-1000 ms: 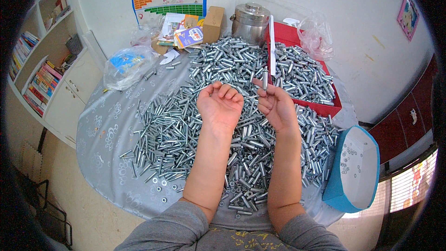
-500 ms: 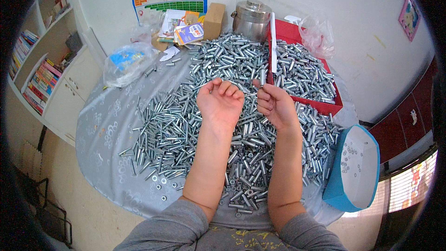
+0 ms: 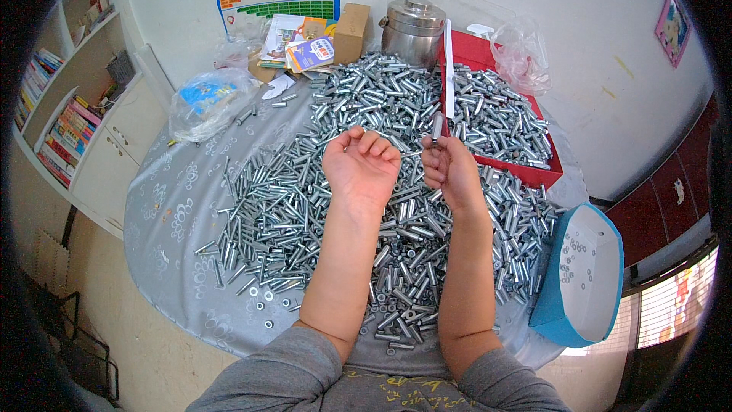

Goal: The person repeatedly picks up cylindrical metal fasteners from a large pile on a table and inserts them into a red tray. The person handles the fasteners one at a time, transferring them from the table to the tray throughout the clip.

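My right hand (image 3: pixel 451 172) pinches a silver metal sleeve (image 3: pixel 437 125) between thumb and fingers, its length pointing up and away. Beside it, my left hand (image 3: pixel 360 168) is palm up with the fingers curled in. A thin, light metal rod (image 3: pixel 411 154) sticks out from the left fingertips toward the right hand; its other end is hidden in the left fingers. Both hands hover over a wide heap of metal sleeves and bolts (image 3: pixel 282 210) spread across the table. Several washers and nuts (image 3: pixel 260 307) lie near the heap's front left edge.
A red box (image 3: pixel 545 175) full of similar metal parts stands back right. A blue bin (image 3: pixel 560 290) with small rings sits at the right edge. Behind are a steel pot (image 3: pixel 412 34), a cardboard box (image 3: pixel 351 34) and a plastic bag (image 3: pixel 210 103). A grey patterned cloth (image 3: pixel 171 259) covers the table.
My right hand has shifted slightly right, and the sleeve in it now tilts a little more. The left hand has stayed nearly still.
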Demonstrator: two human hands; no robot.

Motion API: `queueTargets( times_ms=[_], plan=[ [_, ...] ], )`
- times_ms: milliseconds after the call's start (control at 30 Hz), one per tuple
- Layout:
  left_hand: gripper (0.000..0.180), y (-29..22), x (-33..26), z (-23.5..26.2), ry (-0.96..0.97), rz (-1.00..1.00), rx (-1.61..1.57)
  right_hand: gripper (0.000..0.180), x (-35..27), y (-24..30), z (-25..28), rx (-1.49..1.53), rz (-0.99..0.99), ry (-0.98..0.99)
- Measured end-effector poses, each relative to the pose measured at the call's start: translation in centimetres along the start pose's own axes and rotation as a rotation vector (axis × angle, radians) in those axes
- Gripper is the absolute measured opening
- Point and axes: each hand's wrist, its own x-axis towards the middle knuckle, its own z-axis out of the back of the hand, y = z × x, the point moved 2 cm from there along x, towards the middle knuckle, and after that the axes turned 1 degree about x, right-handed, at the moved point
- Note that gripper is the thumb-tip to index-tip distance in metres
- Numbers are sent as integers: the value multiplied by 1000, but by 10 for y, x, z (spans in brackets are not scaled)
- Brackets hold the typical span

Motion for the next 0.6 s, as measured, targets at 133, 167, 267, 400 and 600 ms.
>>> queueTargets(
  times_ms=[133,167,267,400,600],
  plan=[
    [14,0,0,0,-4,-1,0,22,-2,2,0,-9,9,22],
    [14,0,0,0,-7,-1,2,22,-2,2,0,-16,7,28],
    [14,0,0,0,-4,1,-4,23,-1,0,-1,-14,-18,19],
    [14,0,0,0,-12,1,-5,23,-1,-1,0,-27,-10,59],
    [13,0,1,1,-5,1,-5,21,-3,1,-3,-30,3,49]
  ],
)
